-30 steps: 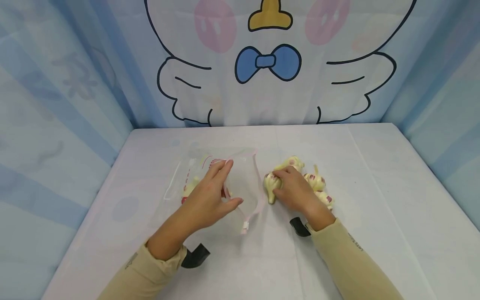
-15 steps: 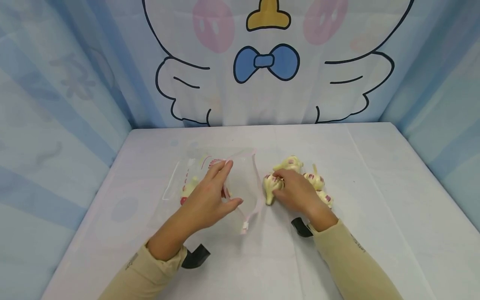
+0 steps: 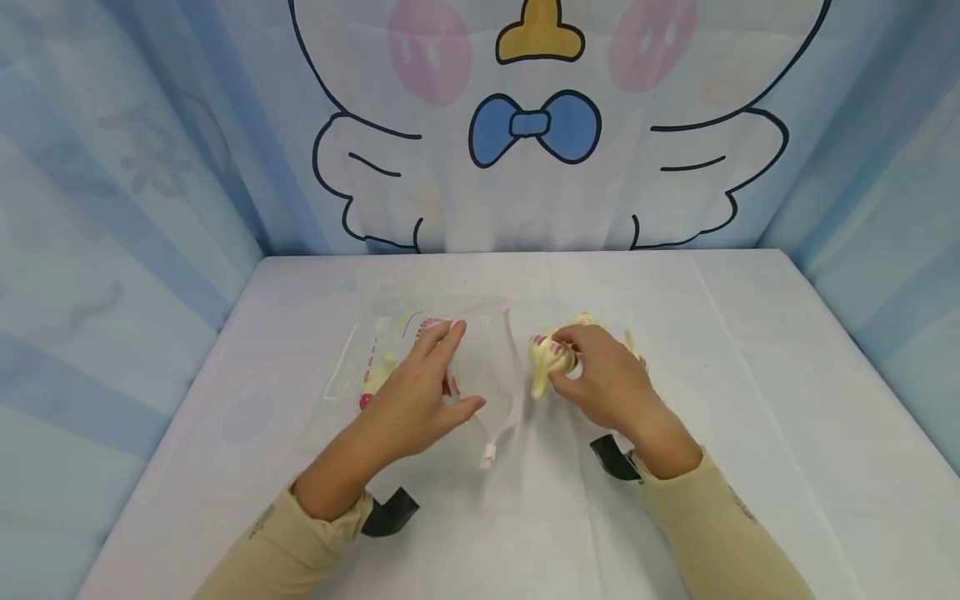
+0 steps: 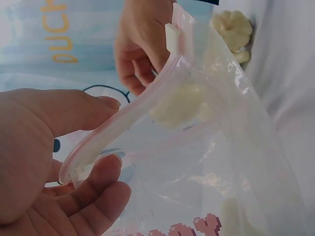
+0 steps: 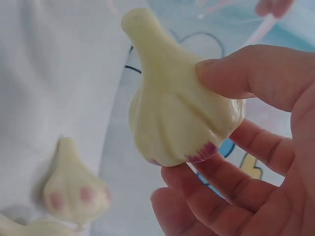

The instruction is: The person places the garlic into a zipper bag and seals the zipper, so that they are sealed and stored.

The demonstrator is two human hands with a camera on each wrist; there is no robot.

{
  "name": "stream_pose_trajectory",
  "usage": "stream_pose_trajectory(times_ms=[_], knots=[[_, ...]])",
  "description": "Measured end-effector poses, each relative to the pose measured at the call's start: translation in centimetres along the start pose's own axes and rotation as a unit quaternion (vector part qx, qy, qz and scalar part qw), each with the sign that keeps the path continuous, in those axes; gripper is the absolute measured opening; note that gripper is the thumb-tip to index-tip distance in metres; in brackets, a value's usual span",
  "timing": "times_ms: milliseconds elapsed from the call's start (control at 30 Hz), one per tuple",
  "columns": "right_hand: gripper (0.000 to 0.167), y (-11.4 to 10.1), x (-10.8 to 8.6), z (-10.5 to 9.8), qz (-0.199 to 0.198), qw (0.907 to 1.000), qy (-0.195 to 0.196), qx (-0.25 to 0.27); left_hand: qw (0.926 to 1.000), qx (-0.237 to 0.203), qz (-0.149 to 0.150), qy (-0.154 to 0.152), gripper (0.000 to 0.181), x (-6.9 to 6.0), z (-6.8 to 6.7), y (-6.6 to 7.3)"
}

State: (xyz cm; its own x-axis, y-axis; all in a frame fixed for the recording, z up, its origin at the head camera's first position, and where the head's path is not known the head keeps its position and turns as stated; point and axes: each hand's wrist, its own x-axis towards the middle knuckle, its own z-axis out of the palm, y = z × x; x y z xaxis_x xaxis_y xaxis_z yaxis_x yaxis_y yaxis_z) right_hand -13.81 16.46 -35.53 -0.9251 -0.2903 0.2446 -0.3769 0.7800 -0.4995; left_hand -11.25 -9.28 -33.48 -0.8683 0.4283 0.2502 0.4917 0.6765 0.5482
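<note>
A clear zip bag with pink edging lies with its mouth spread, facing right. My left hand is at that mouth, and in the left wrist view the rim passes between the thumb and fingers of the left hand. A pale garlic bulb shows inside the bag. My right hand pinches another garlic bulb just right of the bag. In the right wrist view, thumb and fingers hold this purple-marked bulb, stem upward.
Behind the right hand lie more garlic bulbs, partly hidden, one bulb at the back. Another bulb shows in the right wrist view. A patterned curtain stands along the back of the white table.
My right hand has lifted the garlic bulb and shifted slightly, now covering more of the other bulbs. The left hand and the bag have hardly moved.
</note>
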Motion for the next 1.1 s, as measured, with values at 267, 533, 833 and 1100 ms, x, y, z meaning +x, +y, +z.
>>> stream_pose_trajectory(times_ms=[267,533,833,1100], knots=[[0.034,-2.0,-0.9,-0.7,-0.038,0.9989,0.026,0.004,0.9999,0.013,-0.004,0.002,0.092,0.0,0.0,-0.1],[0.036,-3.1,-1.1,-0.1,-0.092,0.9952,0.031,0.011,0.9999,0.014,-0.002,0.004,0.093,0.1,0.0,-0.1],[0.036,-3.4,-0.8,1.2,-0.114,0.9934,-0.004,0.002,0.9999,0.006,0.011,0.008,0.092,0.0,0.0,-0.1],[0.039,-3.4,-0.5,1.6,-0.105,0.9938,-0.028,-0.021,0.9982,-0.012,0.051,0.029,0.09,0.1,-0.1,-0.1]])
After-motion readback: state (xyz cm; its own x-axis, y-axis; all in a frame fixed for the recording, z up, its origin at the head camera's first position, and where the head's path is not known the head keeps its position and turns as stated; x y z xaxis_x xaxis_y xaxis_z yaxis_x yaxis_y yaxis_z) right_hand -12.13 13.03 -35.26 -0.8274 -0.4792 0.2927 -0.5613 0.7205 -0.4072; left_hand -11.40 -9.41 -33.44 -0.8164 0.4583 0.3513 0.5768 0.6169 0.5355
